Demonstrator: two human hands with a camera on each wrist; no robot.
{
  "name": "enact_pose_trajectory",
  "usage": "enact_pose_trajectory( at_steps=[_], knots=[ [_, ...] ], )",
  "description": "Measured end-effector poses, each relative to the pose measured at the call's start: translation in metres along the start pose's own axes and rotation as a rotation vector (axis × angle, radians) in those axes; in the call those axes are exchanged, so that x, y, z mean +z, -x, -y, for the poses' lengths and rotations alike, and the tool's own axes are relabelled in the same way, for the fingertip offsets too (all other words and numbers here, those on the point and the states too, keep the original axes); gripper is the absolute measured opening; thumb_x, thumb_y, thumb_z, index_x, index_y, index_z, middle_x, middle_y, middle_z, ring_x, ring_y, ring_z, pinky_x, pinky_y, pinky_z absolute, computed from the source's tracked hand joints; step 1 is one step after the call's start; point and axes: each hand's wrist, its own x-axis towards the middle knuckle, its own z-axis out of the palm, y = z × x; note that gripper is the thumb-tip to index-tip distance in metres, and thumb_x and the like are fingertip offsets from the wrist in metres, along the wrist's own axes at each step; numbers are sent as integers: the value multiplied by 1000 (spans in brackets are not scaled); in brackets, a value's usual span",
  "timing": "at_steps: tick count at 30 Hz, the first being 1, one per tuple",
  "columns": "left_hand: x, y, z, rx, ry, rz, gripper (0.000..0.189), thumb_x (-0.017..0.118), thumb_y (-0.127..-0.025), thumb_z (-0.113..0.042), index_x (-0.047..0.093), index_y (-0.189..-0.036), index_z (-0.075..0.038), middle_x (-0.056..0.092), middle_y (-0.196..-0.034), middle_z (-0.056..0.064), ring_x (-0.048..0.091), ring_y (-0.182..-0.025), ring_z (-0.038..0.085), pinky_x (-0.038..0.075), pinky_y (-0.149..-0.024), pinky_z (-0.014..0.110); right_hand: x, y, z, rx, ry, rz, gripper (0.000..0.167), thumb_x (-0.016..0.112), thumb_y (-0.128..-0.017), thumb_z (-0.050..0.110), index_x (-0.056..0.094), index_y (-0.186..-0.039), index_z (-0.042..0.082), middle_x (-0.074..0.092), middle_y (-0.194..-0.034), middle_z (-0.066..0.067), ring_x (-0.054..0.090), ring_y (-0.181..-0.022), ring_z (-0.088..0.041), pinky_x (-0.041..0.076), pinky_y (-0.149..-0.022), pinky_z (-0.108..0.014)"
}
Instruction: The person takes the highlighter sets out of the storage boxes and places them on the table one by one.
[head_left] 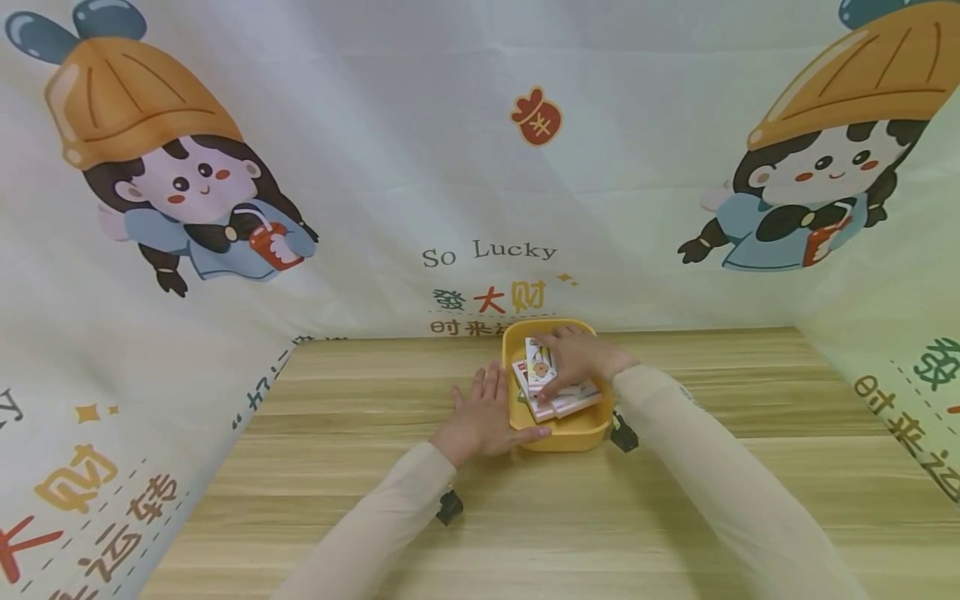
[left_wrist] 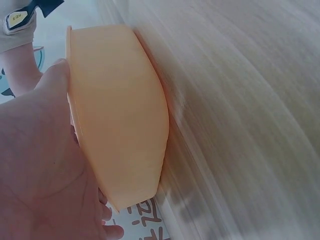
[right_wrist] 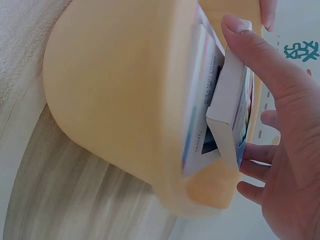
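A yellow plastic basket (head_left: 566, 442) stands on the wooden table with several small white printed boxes inside. My right hand (head_left: 581, 357) reaches into it and grips the topmost small box (right_wrist: 227, 90), thumb on one side and fingertips on the other. This box lies tilted over another white box (right_wrist: 200, 105) in the right wrist view. Beside the basket's left wall, my left hand (head_left: 478, 419) has its fingers spread and straight, with the thumb laid on the front rim. The left wrist view shows the palm along the rim and the outer wall (left_wrist: 120, 115).
A white cloth (head_left: 645, 208) with cartoon figures and lettering hangs behind the table and at both sides. The basket is close to the table's back edge. Wood-grain tabletop (head_left: 360, 417) extends left, right and in front. Both wrists wear dark camera mounts.
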Motion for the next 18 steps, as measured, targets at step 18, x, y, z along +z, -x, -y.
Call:
enact_pose_trajectory(
  at_steps=[18],
  knots=[
    [1,-3,0,8,10,6,118,39,-84,-85,0,-158,-2,-5,-167,17,1,-156,39,10,-119,71,-26,7,3,-38,79,-18,117,80,-70,63,21,-159,14,28,-161,-23,26,-149,-44,23,-121,-61]
  ],
)
